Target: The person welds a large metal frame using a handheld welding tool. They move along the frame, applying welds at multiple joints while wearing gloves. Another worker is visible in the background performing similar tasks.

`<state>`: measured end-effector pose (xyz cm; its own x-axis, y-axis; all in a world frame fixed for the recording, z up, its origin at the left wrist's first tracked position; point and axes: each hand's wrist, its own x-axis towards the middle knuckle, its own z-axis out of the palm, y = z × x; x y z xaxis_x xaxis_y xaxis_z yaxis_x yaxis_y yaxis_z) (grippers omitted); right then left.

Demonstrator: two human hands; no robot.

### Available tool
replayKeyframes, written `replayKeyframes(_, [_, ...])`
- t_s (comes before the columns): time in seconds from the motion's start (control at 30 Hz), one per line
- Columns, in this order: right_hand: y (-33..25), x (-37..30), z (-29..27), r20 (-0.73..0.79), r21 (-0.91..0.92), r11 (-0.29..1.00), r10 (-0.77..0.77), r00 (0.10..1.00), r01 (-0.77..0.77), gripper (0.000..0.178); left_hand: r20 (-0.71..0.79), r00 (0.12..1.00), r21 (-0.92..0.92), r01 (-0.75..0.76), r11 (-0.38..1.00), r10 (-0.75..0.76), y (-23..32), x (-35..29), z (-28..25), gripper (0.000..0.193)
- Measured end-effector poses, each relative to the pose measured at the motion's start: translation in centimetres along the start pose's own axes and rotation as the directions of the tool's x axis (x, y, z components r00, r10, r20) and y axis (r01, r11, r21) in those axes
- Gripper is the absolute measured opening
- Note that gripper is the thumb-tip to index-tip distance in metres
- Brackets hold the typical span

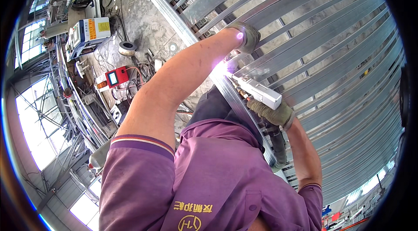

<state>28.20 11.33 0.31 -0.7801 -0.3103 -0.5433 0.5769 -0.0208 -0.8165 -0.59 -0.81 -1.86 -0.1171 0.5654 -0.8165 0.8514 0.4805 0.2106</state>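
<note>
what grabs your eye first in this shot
A bright violet-white welding flash burns at centre, where the silver box-shaped welding gun in the gloved right hand meets the long galvanised steel rail. Just above it the gloved left hand presses on the frame of parallel grey steel bars filling the right side.

Silver welding gun (256, 90) angled at galvanized steel frame (305, 35) — bright violet arc at tip, touching rail.
</note>
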Motion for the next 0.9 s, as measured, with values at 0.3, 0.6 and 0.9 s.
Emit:
replayKeyframes(0.3, [-0.1, -0.3, 0.3, -0.017, -0.014, 1.0, 0.012, 1.0, -0.012, 0.047, -0.062, 0.998, -0.041, 0.002, 0.999, -0.005, -0.7, 0.7, 0.8, 0.031])
replayKeyframes(0.6, [-3.6, -5.4, 0.5, -0.124, 0.137, 0.983, 0.139, 0.983, -0.122, 0.052, 0.032, 0.998, 0.012, -0.046, 0.999, 0.046, 0.0, -1.5, -1.9, 0.033])
replayKeyframes(0.9, [-6.1, -7.7, 2.1, -0.264, 0.093, 0.99, 0.126, 0.956, -0.105, 0.049, -0.123, 0.982, 0.062, -0.136, 0.989, 0.143, -2.3, -0.5, 0.7, 0.035])
